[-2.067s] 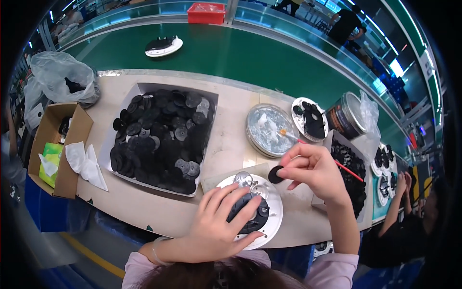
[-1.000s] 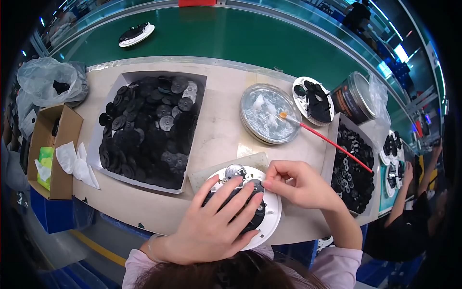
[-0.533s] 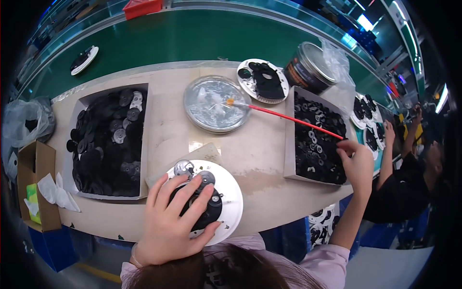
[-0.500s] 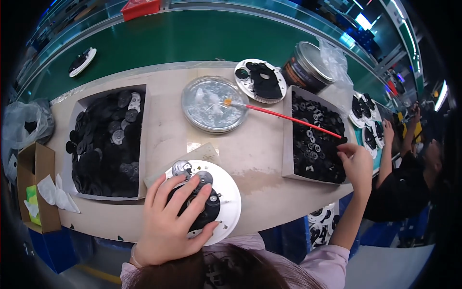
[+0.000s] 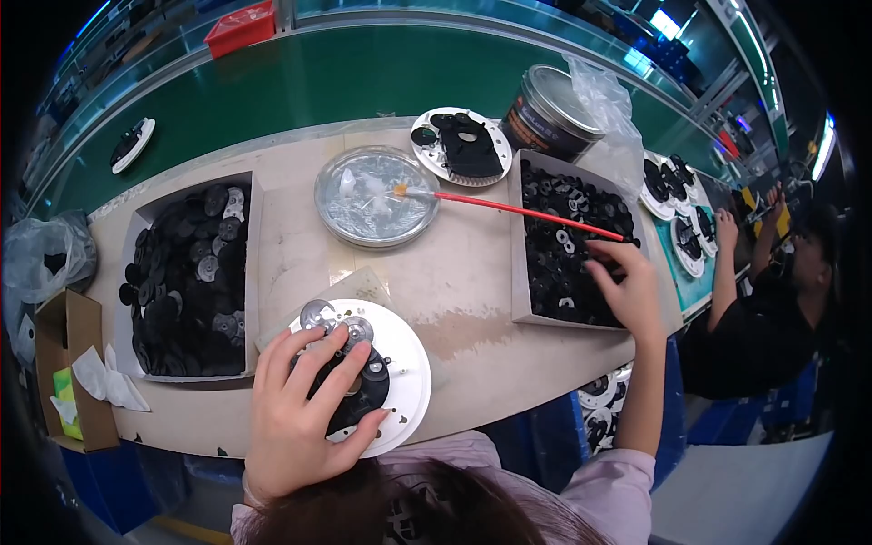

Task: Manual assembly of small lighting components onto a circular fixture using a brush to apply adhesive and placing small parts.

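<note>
White round plate (image 5: 406, 363) with a black mechanism (image 5: 370, 392) on it lay near the front edge of the table (image 5: 490, 391), directly under the left hand (image 5: 304, 413). Left grip: fingers spread loosely, laid across the mechanism from the left, not wrapped round it; thumb apart, its tip toward the plate's near right side. Palm side hid the plate's left part; right part showed bare white. Grey wheel (image 5: 356, 331) and clear disc (image 5: 318, 314) sat at the far side, just beyond the fingertips. Pale flat block (image 5: 368, 285) showed past the plate's far edge, partly covered by it.

Right hand (image 5: 629, 283) well apart from the plate, over the box of small black parts (image 5: 520, 272). Right grip: thumb and forefinger slightly parted, no part seen in the gap. Red-handled brush (image 5: 527, 211) ran just beyond those fingers, handle end above the box, bristles on the round dish (image 5: 341, 213).

Farther out: second white plate (image 5: 497, 163) behind the dish, tin (image 5: 549, 113) beside it. Left of the plate, large box of black discs (image 5: 254, 272); past that, cardboard box (image 5: 84, 331) with white tissue (image 5: 107, 377) at its side. Beyond the table, green belt (image 5: 318, 77).
</note>
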`<action>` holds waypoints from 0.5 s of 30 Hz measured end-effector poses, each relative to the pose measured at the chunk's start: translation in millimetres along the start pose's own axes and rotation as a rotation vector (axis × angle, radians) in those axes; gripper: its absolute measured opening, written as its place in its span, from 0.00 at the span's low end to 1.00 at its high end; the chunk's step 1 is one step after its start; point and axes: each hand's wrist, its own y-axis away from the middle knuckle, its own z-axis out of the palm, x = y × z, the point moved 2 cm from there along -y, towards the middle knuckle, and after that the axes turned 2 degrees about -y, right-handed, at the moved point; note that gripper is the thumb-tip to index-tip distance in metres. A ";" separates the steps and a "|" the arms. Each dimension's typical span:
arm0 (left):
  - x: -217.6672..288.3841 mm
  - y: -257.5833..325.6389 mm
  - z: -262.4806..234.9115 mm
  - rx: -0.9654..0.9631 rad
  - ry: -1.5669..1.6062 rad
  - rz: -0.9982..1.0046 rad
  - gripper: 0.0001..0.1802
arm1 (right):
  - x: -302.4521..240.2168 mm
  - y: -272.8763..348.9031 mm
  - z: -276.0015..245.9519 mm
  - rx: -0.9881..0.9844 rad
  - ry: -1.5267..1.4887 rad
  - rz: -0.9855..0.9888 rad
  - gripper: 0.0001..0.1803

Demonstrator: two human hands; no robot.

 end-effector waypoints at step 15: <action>0.9 0.3 -0.8 0.014 -0.007 -0.006 0.27 | 25.4 -19.5 7.7 0.037 0.289 -0.094 0.14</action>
